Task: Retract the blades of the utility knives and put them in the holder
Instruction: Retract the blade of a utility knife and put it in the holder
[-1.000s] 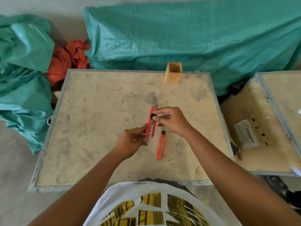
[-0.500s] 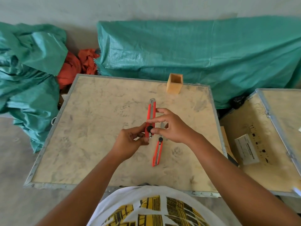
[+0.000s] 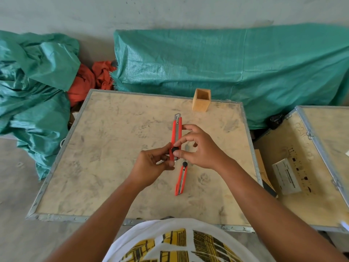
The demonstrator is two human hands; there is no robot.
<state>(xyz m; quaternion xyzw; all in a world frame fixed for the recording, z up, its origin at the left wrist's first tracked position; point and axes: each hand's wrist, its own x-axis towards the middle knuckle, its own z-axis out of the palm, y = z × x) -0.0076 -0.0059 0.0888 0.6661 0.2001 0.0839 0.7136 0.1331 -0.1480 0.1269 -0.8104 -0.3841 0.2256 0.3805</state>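
Matt wooden holder (image 3: 201, 100); scuffed plywood table (image 3: 113, 167).

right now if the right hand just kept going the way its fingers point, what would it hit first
The right hand points left, fingertips already on the held knife at its black knob. Pushing on, it would likely meet the left hand gripping that knife's lower end; depth is unclear.

Held red knife (image 3: 177, 133), blade seemingly retracted; second knife (image 3: 181, 179) flat; holder (image 3: 201, 100) upright.
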